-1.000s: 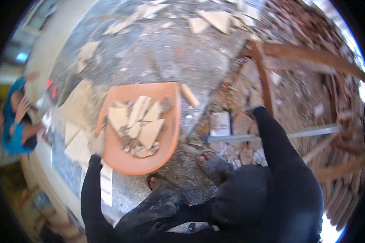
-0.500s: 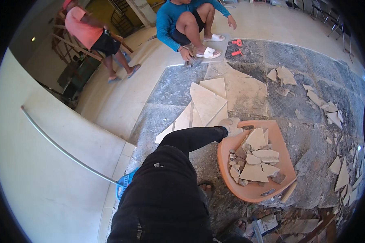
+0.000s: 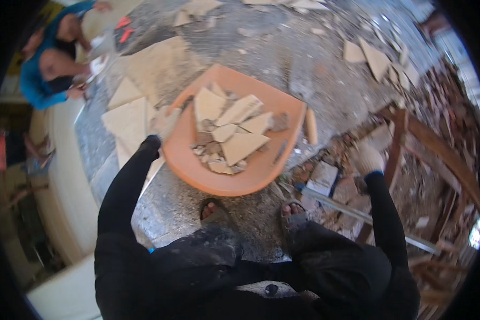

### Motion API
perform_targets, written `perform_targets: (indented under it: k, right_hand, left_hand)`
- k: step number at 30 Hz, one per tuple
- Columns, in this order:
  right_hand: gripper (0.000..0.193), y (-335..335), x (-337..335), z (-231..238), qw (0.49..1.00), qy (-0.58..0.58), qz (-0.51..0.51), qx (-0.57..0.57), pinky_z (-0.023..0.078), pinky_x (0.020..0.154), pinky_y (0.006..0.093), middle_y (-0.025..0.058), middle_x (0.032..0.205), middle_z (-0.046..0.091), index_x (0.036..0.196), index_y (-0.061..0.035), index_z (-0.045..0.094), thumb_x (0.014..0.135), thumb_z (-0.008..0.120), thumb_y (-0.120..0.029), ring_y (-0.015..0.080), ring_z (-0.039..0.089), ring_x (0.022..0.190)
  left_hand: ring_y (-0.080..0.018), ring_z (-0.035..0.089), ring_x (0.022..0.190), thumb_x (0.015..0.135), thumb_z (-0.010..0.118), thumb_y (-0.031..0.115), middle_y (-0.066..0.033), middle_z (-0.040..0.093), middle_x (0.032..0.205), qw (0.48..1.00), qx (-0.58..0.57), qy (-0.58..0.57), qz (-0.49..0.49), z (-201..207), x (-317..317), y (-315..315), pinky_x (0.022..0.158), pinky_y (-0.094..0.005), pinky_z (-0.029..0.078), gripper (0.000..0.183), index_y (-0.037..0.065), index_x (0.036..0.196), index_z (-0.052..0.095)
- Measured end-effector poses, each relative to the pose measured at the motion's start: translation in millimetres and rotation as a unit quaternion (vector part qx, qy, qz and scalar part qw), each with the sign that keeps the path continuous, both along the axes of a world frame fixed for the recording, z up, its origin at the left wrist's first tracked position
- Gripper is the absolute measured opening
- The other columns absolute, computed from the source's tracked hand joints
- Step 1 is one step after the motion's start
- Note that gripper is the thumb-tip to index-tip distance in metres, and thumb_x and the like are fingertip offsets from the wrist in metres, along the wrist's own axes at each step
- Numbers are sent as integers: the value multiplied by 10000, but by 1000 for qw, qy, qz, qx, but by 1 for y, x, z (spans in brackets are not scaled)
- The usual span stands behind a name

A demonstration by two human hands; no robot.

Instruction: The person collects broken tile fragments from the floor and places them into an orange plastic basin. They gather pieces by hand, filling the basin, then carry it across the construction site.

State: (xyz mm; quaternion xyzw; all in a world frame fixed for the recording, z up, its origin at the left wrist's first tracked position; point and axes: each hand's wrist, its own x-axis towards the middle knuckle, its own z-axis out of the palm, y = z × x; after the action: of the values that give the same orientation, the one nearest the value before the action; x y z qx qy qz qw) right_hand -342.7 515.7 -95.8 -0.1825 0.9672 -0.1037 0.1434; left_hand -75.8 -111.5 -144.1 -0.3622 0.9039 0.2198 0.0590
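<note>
Left hand [image 3: 164, 127] gripping an orange chair seat [image 3: 229, 184] full of broken tile [image 3: 244, 146]

Seen from above, a person in black sleeves and sandals [image 3: 216, 212] is standing over the orange chair seat, which is lying on a dusty grey floor [image 3: 250, 224] just ahead of the feet. Cream tile pieces, mixed with smaller grey and brown chunks, are filling its middle. The gloved left hand is clamping onto the seat's left edge, near a slot. The gloved right hand [image 3: 368, 159] is hovering over rubble [image 3: 346, 192], well apart from the seat and near a brown wooden frame [image 3: 397, 141]; blur is hiding its fingers, so I cannot tell whether they are spread or closed.

Below the right hand, a metal bar [image 3: 352, 212] is slanting across the rubble. Larger tile pieces [image 3: 125, 120] are lying just left of the seat, and more tile shards [image 3: 376, 58] are lying at the upper right. At the upper left, a co-worker in a blue top [image 3: 34, 88] is squatting near two red objects [image 3: 126, 36]. Farther down that side, another person in a pink top [image 3: 13, 152] is showing in blur.
</note>
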Motion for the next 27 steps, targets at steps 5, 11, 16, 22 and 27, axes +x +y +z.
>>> perform_targets:
  k: [5, 11, 16, 22, 27]
  right_hand:
    - [402, -77, 60, 53, 935, -159, 117, -293, 596, 882, 419, 202, 1018, 765, 1165, 10, 755, 940, 771, -323, 303, 765, 931]
    - [403, -65, 61, -29, 962, -41, -173, -205, 581, 943, 479, 221, 1154, 741, 1198, -38, 738, 892, 782, -295, 376, 737, 1097]
    - [435, 14, 10, -84, 955, 84, -278, 55, 580, 939, 532, 210, 1209, 668, 1165, -97, 672, 819, 840, -300, 407, 716, 1125]
    - [612, 58, -26, -118, 984, -8, -174, 27, 551, 1004, 522, 278, 1256, 661, 1249, -52, 706, 774, 862, -406, 461, 659, 1195]
    - [438, 53, -30, -133, 986, 32, -164, 16, 544, 1010, 520, 303, 1234, 654, 1150, -49, 781, 849, 790, -367, 458, 663, 1155]
  left_hand:
    - [-328, 659, 1284, 1139, 481, 438, -206, 716, 1333, 981, 108, 154, -55, -30, 9, -32, 1082, -438, 499, 524, 3, 1372, 656]
    - [-268, 640, 1290, 1159, 449, 452, -173, 660, 1432, 964, 205, 171, 5, -40, 14, -54, 1088, -377, 508, 600, -34, 1488, 569]
    - [-216, 648, 1240, 1162, 443, 478, -145, 650, 1433, 955, 233, 169, 67, -40, 16, -49, 1042, -340, 537, 645, -47, 1521, 546]
    - [-240, 621, 1290, 1167, 458, 422, -144, 653, 1438, 943, 271, 189, 42, -68, 23, -85, 1088, -363, 506, 578, -23, 1524, 554]
    - [-267, 622, 1302, 1167, 450, 423, -183, 678, 1412, 979, 122, 154, -49, -70, 28, -77, 1121, -369, 474, 586, -60, 1474, 579]
